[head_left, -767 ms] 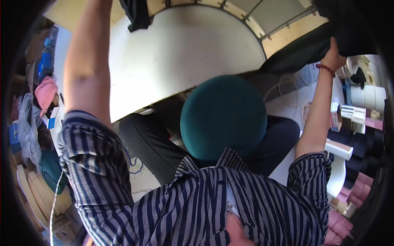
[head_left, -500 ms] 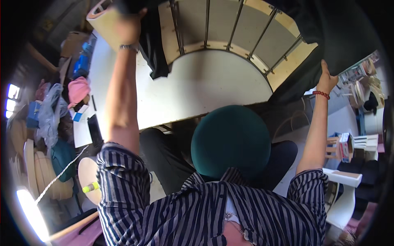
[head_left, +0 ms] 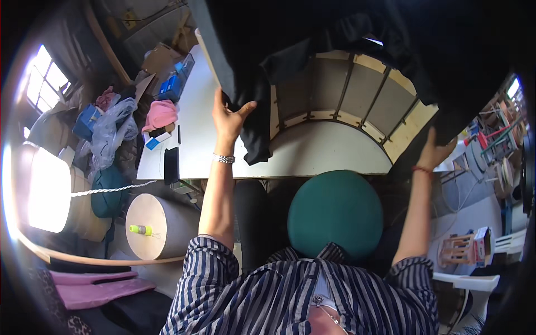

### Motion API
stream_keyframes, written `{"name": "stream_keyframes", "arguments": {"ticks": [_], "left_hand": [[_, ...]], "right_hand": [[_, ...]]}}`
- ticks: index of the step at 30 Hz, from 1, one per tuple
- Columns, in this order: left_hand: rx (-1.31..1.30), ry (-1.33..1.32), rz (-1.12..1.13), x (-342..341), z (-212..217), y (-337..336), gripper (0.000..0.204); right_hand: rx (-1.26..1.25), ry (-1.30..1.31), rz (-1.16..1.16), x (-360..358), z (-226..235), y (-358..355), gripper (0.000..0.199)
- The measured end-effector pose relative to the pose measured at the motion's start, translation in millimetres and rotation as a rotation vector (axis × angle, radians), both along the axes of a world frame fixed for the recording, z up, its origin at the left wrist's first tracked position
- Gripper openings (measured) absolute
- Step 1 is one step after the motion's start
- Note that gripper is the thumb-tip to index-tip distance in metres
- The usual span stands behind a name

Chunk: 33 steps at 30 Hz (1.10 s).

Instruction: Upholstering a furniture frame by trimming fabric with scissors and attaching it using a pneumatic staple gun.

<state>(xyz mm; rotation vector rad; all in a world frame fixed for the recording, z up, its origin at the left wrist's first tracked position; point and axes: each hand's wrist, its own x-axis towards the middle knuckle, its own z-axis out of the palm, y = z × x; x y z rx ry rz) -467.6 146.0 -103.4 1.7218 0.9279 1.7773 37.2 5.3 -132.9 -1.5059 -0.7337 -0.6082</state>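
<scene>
A black cloth (head_left: 357, 50) spreads across the top of the frame, draped over a curved wooden frame (head_left: 357, 106) on the white table (head_left: 195, 139). The left hand (head_left: 230, 118) grips its hanging edge at centre left; the right hand (head_left: 435, 149) grasps it at right. A green round cushion (head_left: 335, 215) sits below centre.

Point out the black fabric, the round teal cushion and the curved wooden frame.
black fabric (head_left: 335, 33), head view, on the broad dark sheet above the frame.
round teal cushion (head_left: 335, 215), head view, on its top centre.
curved wooden frame (head_left: 363, 92), head view, on a ribbed panel.
</scene>
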Motion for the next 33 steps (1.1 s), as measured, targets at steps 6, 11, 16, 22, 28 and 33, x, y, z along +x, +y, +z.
{"name": "stream_keyframes", "arguments": {"ticks": [6, 11, 16, 22, 28, 33], "left_hand": [[-0.044, -0.070, 0.168, 8.4, -7.3, -31.6, 0.058], [0.005, -0.012, 0.246, 15.3, -9.3, -57.1, 0.054], [-0.015, 0.022, 0.209, -5.3, -20.1, -67.5, 0.059], [-0.156, -0.082, 0.103, 0.2, -63.0, -40.9, 0.035], [-0.122, -0.082, 0.441, 19.4, -65.9, -49.5, 0.028], [0.031, -0.022, 0.639, 34.3, -80.3, -61.4, 0.033]], "right_hand": [[-0.243, 0.283, 1.376, -278.7, 11.2, 37.1, 0.076], [-0.001, 0.741, 1.667, -350.5, 62.8, 88.5, 0.039], [0.181, 0.874, 1.469, -390.2, 88.1, 79.1, 0.033], [0.094, 0.383, 1.041, -392.3, 66.8, 114.4, 0.032], [0.080, 0.382, 1.004, -390.8, 61.7, 118.2, 0.020], [0.246, 0.282, 0.958, -381.2, 56.4, 137.1, 0.026]]}}
